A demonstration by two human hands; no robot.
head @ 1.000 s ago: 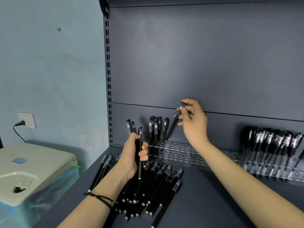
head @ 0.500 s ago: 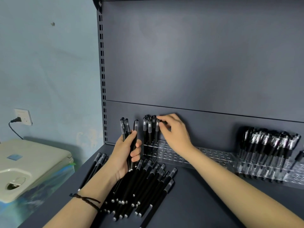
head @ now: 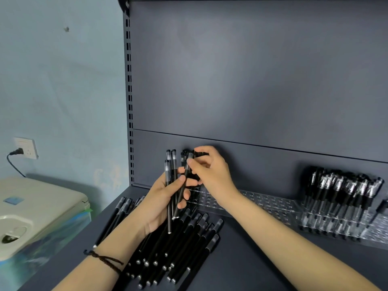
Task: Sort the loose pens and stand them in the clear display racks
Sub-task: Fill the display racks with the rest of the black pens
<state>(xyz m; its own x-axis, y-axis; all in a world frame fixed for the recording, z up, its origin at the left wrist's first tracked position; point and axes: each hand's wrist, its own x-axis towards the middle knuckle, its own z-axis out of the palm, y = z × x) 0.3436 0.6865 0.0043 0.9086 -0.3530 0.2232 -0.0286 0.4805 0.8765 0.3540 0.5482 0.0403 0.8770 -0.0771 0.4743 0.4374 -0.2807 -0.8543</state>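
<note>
Near the back left corner of a dark grey shelf (head: 252,265), seen from a head-worn camera looking forward and down, two bare hands meet just above a pile of loose pens (head: 184,248). The left hand (head: 159,206) is curled round a small bundle of black pens (head: 171,175), holding them upright with their clear-sectioned caps at the top and their tips pointing down. The right hand (head: 214,175) pinches the cap end of one pen (head: 180,194) in that bundle between thumb and forefinger; this pen leans slightly to the right of the others.

Beneath the hands, the pile of loose pens lies flat on the shelf, spreading from near the left edge toward the front, most of them pointing roughly front to back.

Along the back edge runs a clear display rack (head: 264,203) with rows of holes. A few standing pens (head: 184,153) show at its left end, mostly hidden behind the hands. Well apart from them, at the rack's right end, a dense group of capped pens (head: 346,192) stands leaning back.

A dark braided bracelet (head: 105,260) circles the left wrist. Left of the shelf, against a pale blue wall, sits a beige lidded bin (head: 37,211), and above it a white wall socket (head: 26,147) with a black plug in it.
</note>
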